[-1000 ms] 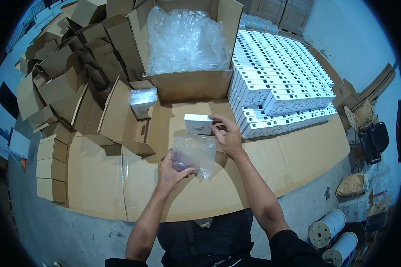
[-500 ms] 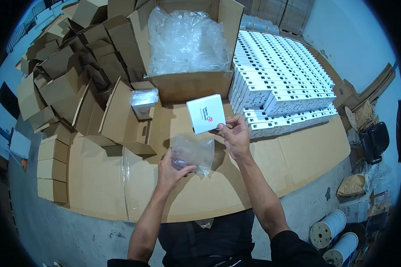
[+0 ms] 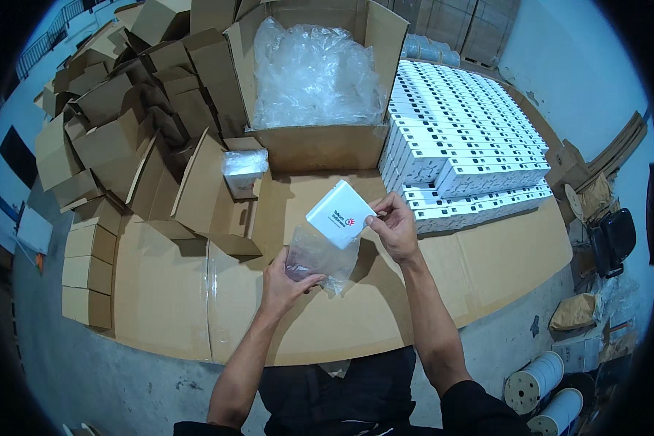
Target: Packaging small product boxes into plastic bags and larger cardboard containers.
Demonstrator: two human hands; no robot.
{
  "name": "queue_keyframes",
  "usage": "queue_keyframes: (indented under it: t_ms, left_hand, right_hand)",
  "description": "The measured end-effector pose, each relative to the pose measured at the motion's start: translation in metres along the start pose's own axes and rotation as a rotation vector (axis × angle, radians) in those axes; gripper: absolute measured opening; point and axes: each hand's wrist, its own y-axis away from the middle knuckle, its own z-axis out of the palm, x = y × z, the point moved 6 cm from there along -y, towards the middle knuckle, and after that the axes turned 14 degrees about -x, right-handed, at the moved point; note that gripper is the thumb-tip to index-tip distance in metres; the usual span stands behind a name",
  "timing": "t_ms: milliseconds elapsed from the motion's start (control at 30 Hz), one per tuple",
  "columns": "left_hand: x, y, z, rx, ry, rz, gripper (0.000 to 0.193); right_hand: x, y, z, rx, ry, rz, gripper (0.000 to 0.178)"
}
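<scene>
Between the fingers of my right hand (image 3: 394,227) is the right corner of a flat white square box (image 3: 340,211) with a small red emblem and dark print. The box is tilted, its lower corner at the mouth of a clear plastic bag (image 3: 320,263). My left hand (image 3: 287,285) pinches that bag by its lower left side, thumb on top. Whether the corner lies inside the bag or just over it, I cannot tell. Both hands are above the cardboard-covered table (image 3: 385,320).
A large carton (image 3: 312,149) full of clear plastic bags (image 3: 316,76) stands at the back. Stacked white boxes (image 3: 479,138) rise on the right. To the left, an open carton (image 3: 232,229) holds wrapped boxes (image 3: 245,171), beside many open cartons (image 3: 109,142) and small closed cartons (image 3: 87,269).
The white box has come down toward the bag and turned, so one corner points at the bag's mouth. My right hand has moved slightly lower and right. The view has shifted a little.
</scene>
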Motion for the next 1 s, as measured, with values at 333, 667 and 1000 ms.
queue_keyframes:
  t_ms: [333, 667, 1000]
  left_hand:
    - [0.013, 0.001, 0.003, -0.019, -0.02, 0.003, 0.05]
    - [0.017, 0.002, 0.006, -0.057, 0.018, 0.035, 0.057]
    - [-0.002, -0.017, 0.009, -0.165, 0.294, -0.018, 0.027]
  right_hand:
    - [0.001, 0.001, 0.004, -0.087, -0.015, 0.085, 0.022]
    - [0.006, 0.001, 0.011, -0.164, 0.025, 0.123, 0.021]
    - [0.01, 0.004, 0.016, -0.22, 0.029, 0.246, 0.02]
